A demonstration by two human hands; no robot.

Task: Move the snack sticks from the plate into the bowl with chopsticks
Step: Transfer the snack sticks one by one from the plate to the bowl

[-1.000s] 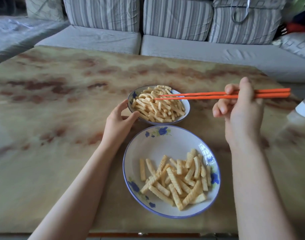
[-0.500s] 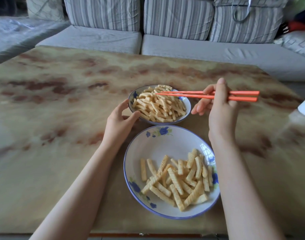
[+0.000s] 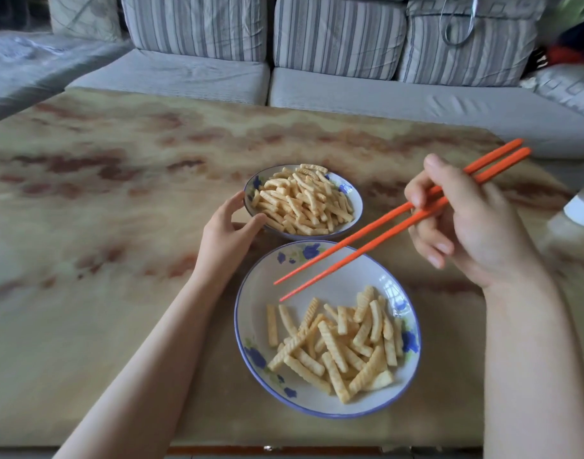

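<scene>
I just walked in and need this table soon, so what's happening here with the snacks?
A person is moving snack sticks from the plate into the bowl. The right hand holds orange chopsticks, whose tips hover slightly apart over the bare far part of the plate, carrying nothing. The left hand grips the bowl's near-left rim on the table. The bowl is heaped with sticks, and a good pile lies on the plate.

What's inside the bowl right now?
A heap of snack sticks fills the bowl, rising above its rim. The heap covers the bowl's floor, so anything under it is hidden.
</scene>
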